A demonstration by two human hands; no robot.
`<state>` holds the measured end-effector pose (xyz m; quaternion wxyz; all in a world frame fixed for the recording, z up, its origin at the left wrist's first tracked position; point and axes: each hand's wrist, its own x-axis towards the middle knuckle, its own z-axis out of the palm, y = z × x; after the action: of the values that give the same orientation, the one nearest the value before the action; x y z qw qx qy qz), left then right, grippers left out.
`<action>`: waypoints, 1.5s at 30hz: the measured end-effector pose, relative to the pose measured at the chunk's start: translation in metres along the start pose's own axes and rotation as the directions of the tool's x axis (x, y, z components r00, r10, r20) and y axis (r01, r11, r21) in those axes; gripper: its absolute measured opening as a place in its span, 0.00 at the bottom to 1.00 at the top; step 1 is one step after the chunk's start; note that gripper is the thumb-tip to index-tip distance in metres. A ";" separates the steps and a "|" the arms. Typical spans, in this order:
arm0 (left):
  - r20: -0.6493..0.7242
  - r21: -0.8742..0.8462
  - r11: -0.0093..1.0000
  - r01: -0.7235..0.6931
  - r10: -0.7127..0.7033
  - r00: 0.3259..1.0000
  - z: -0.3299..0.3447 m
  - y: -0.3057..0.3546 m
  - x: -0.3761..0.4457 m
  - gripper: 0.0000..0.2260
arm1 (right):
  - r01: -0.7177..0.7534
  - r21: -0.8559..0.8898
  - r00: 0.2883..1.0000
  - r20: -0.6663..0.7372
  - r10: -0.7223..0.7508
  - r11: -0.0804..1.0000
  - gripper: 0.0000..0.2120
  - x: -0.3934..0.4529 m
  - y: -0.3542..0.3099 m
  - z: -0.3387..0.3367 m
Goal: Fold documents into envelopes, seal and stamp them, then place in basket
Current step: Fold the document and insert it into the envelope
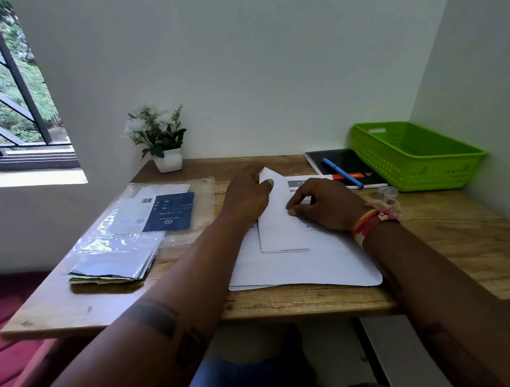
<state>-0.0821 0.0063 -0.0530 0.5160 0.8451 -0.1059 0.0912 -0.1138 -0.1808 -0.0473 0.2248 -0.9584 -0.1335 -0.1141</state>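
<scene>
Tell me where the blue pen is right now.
In the head view, the blue pen lies on the black notebook at the desk's far right, just left of the green basket.

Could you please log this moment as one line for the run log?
step: folding | left hand: holds folded sheet | right hand: presses crease | basket: no envelope visible

"the" on printed sheet (pixel 299 187), barcode on envelope packet (pixel 146 200)
</scene>
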 end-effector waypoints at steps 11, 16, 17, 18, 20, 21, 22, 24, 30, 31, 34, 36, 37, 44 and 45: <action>0.160 0.553 0.825 -0.116 0.032 0.987 0.014 -0.008 0.001 0.18 | 0.040 -0.047 0.999 -0.004 -0.041 0.998 0.05 0.004 0.005 0.002; 0.199 0.594 0.773 -0.225 0.130 0.971 0.015 -0.004 -0.004 0.17 | 0.034 -0.003 0.999 -0.041 -0.034 0.999 0.04 0.005 0.008 0.005; 0.212 0.591 0.773 -0.230 0.126 0.969 0.015 -0.004 -0.004 0.18 | 0.027 0.011 0.998 -0.049 -0.026 1.000 0.05 0.005 0.007 0.006; 0.224 0.589 0.774 -0.232 0.120 0.967 0.015 -0.004 -0.003 0.19 | 0.012 0.020 0.998 -0.060 -0.010 1.000 0.06 0.006 0.007 0.007; 0.234 0.591 0.771 -0.238 0.118 0.965 0.016 -0.004 -0.003 0.19 | -0.032 0.016 0.995 -0.097 0.033 0.999 0.08 0.009 0.007 0.010; 0.235 0.594 0.768 -0.239 0.119 0.965 0.016 -0.004 -0.002 0.20 | -0.055 0.003 0.992 -0.117 0.055 0.998 0.08 0.011 0.007 0.012; 0.236 0.597 0.766 -0.239 0.118 0.965 0.017 -0.005 -0.002 0.20 | -0.080 -0.011 0.988 -0.131 0.078 0.997 0.09 0.013 0.007 0.013; 0.235 0.605 0.760 -0.237 0.114 0.965 0.017 -0.006 -0.001 0.20 | -0.130 -0.032 0.982 -0.143 0.124 0.991 0.10 0.017 0.008 0.015; 0.237 0.608 0.757 -0.240 0.116 0.965 0.018 -0.007 -0.001 0.22 | -0.202 -0.063 0.971 -0.141 0.192 0.977 0.12 0.020 0.005 0.015; 0.240 0.609 0.756 -0.241 0.114 0.964 0.019 -0.008 0.000 0.22 | -0.198 -0.063 0.973 -0.133 0.188 0.978 0.12 0.018 0.004 0.015; 0.245 0.612 0.754 -0.239 0.107 0.963 0.019 -0.010 0.001 0.22 | -0.179 -0.044 0.980 -0.101 0.173 0.983 0.13 0.011 0.001 0.009; 0.236 0.615 0.754 -0.229 0.101 0.967 0.020 -0.010 0.000 0.22 | -0.168 -0.056 0.984 -0.066 0.164 0.984 0.14 0.005 -0.002 0.005; 0.229 0.620 0.752 -0.225 0.101 0.968 0.020 -0.010 0.000 0.22 | -0.164 -0.064 0.986 -0.049 0.161 0.984 0.14 0.002 -0.003 0.003; 0.222 0.625 0.750 -0.218 0.098 0.970 0.021 -0.008 -0.001 0.24 | -0.159 -0.051 0.982 0.093 0.163 0.986 0.18 -0.031 -0.014 -0.007; 0.222 0.624 0.750 -0.220 0.100 0.970 0.021 -0.008 -0.002 0.24 | -0.156 -0.040 0.981 0.107 0.160 0.987 0.18 -0.035 -0.014 -0.008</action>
<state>-0.0806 -0.0086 -0.0691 0.1735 0.9629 -0.1853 0.0918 -0.1523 -0.1794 -0.0440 0.2104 -0.9742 -0.0673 -0.0451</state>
